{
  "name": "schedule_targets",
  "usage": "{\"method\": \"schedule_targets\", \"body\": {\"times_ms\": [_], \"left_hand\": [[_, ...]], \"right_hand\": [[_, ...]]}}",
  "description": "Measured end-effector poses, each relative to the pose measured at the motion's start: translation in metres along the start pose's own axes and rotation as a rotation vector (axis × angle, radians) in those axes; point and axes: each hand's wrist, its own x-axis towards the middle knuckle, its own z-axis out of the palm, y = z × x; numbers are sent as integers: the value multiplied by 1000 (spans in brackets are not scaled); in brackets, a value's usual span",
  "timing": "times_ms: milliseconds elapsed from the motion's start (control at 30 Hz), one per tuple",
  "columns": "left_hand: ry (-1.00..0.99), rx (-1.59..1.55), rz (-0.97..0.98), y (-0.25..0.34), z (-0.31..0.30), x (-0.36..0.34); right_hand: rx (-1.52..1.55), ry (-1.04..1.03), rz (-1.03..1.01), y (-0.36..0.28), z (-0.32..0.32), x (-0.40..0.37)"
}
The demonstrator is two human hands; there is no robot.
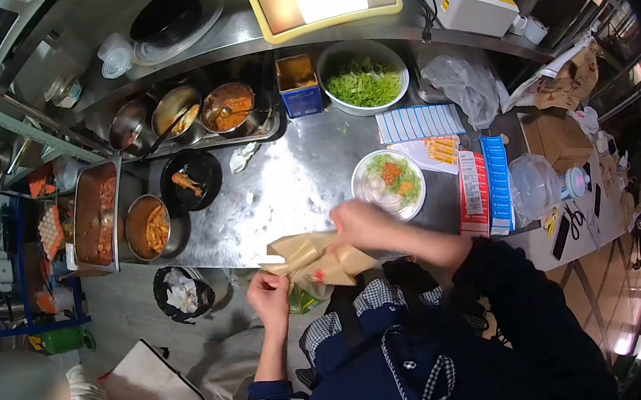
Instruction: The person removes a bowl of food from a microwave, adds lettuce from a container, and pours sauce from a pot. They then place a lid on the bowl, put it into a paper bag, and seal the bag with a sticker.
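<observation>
Brown paper, a crumpled bag with a small red mark, is held between the two hands at the table's near edge, the left hand pinching its left side with curled fingers and the right hand closed on its upper right part. Just beyond the right hand sits a white bowl of shredded greens with orange-red topping. Farther left on the table is a black dish holding a browned piece of food, beside a metal pot.
</observation>
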Motion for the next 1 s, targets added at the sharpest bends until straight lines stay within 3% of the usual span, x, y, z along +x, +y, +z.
{"method": "schedule_targets", "body": {"times_ms": [67,167,233,300,333,367,433,467,533,567,633,667,700,767,800,867,933,967,1000], "left_hand": [[172,397,166,17,-8,-5],[325,375,204,-22,-38,-1],[262,304,101,-32,-41,-3],[254,559,235,-18,-32,-8],[255,738,424,-5,-25,-6],[257,741,422,9,-16,-1],[320,860,687,31,3,17],[318,859,686,33,7,27],[127,242,237,24,15,49],[123,239,237,11,13,59],[317,-45,294,-20,2,85],[299,-168,177,-32,-7,89],[297,-171,179,-31,-3,85],[554,-208,118,-31,16,75],[512,-190,53,-40,22,73],[517,-268,53,-44,48,67],[525,-342,53,-47,55,66],[540,-402,-5,-48,54,69],[555,-462,-61,-49,52,73]], "right_hand": [[10,147,23,5,-18,17],[-154,442,-21,41,-45,61],[-123,485,-24,45,-52,77],[-50,567,-126,27,-48,93],[7,467,-168,17,-47,98],[68,366,-207,1,-47,101],[-36,175,-360,-3,-27,120],[-36,174,-358,-12,-24,121],[-231,181,-524,-29,-26,118],[-234,182,-521,-25,-27,122],[-606,254,-548,-3,-33,139],[-796,315,-540,14,-39,146],[-799,317,-539,3,-49,138],[-928,339,-411,-23,-61,116],[-721,479,-568,-33,-51,107],[-313,352,-823,-37,-5,94],[-318,-76,-647,-41,29,80],[-316,-77,-646,-21,42,91],[-716,-102,-452,14,61,106]]}}
